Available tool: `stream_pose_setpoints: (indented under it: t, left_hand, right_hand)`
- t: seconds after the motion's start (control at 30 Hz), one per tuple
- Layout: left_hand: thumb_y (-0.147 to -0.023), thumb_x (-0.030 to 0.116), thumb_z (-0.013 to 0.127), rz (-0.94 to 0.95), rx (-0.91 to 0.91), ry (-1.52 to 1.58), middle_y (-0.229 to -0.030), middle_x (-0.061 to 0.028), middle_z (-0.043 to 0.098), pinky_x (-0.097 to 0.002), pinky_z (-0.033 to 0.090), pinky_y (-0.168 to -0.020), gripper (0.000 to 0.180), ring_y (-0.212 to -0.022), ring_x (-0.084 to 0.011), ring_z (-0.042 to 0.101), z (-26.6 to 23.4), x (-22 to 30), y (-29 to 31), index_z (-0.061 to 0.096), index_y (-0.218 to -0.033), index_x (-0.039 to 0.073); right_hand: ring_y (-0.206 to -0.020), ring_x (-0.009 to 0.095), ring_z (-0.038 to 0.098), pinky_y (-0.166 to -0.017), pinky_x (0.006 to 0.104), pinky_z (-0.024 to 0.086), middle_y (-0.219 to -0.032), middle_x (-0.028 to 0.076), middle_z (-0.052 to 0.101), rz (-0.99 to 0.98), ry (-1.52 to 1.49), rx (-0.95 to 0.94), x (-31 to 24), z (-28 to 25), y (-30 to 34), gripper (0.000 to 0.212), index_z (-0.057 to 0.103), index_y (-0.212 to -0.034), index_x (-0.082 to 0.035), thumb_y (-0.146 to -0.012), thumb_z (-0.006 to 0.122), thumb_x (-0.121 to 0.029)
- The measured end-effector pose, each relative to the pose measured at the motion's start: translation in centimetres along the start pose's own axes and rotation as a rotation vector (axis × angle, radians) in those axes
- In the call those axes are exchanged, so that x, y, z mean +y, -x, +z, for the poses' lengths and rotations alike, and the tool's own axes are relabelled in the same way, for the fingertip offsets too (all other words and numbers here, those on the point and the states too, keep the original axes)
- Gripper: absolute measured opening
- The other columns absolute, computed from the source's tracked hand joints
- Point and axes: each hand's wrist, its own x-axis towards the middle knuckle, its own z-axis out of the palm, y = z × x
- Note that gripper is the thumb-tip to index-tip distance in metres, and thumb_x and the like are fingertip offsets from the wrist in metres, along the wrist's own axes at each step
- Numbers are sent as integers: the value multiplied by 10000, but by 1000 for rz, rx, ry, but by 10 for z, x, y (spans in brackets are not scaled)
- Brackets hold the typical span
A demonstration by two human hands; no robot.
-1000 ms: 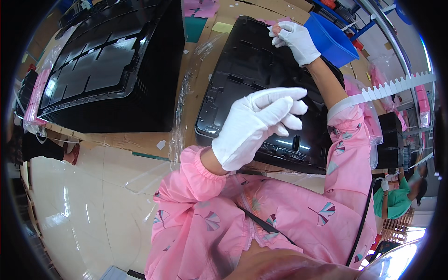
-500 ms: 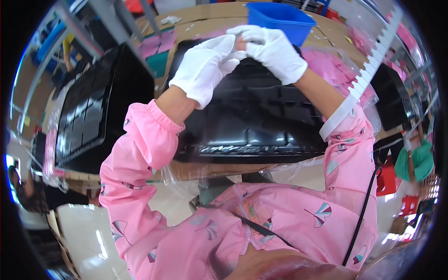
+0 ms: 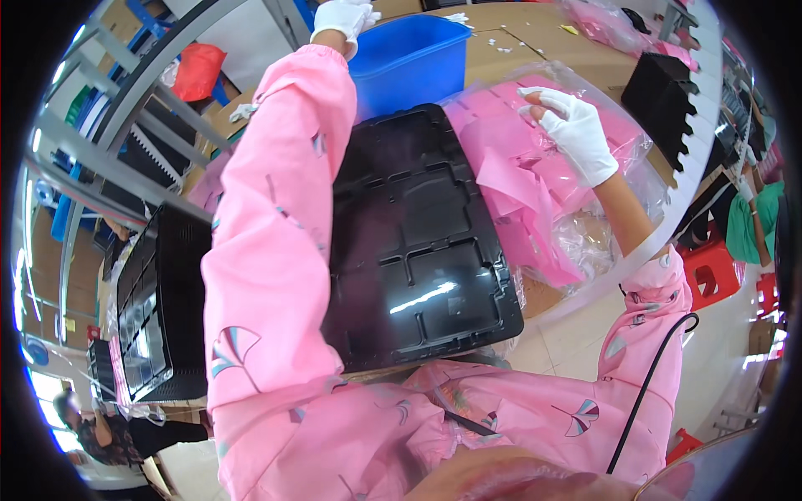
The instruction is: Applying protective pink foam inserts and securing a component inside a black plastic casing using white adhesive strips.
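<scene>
At the upper edge, my left hand (image 3: 344, 20) in a white glove reaches to the far left rim of a blue plastic bin (image 3: 409, 71); its fingers are partly cut off by the picture edge. My right hand (image 3: 572, 138), gloved in white with bare fingertips showing, hovers over pink sheets (image 3: 510, 159) in clear plastic. Its thumb and forefinger stand apart, and I see nothing between them. In front of me lies a black plastic crate (image 3: 426, 242), its glossy ribbed face up, touched by neither hand.
Another black crate (image 3: 142, 317) stands at the left beside a grey metal frame (image 3: 125, 108). A smaller black box (image 3: 660, 96) is at the right. White scraps dot the brown cardboard (image 3: 518, 29) behind. A red stool (image 3: 710, 271) and other people are farther off.
My hands, together above the black crate before, have parted: the left went far forward to the blue bin, the right moved right over the pink sheets. The view has turned to the right.
</scene>
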Motion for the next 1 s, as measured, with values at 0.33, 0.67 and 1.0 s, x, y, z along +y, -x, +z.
stream_pose_setpoints:
  t: [0.33, 0.67, 1.0]
  left_hand:
    - [-840, 421, 589, 21, -13, -750, -1264, -150, 539, -294, 385, -976, 586, -1167, -239, 511, 33, 34, 54, 511, -1263, 23]
    - [-862, 182, 596, 37, 269, -165, -787, -67, 662, -250, 475, -578, 242, -665, -133, 617, 42, 40, 85, 650, -1007, -5]
    - [-885, 415, 565, -285, -94, 0, -1082, -114, 636, -278, 455, -839, 481, -960, -189, 627, 88, 132, 218, 598, -1122, -1]
  right_hand:
    - [-768, 155, 611, -716, 261, 479, -915, 72, 642, 80, -318, 83, 69, -30, -5, 294, 611, -1084, -7, -827, 601, -150]
    - [-900, 175, 630, -716, 237, 474, -990, 142, 639, 359, -70, -19, 38, -8, -13, 690, 504, -1175, 80, -853, 551, -528]
    - [-1012, 293, 594, -865, 349, 443, -1064, 183, 617, 60, 400, 4, -7, -6, 24, 634, 510, -1197, 44, -818, 594, -457]
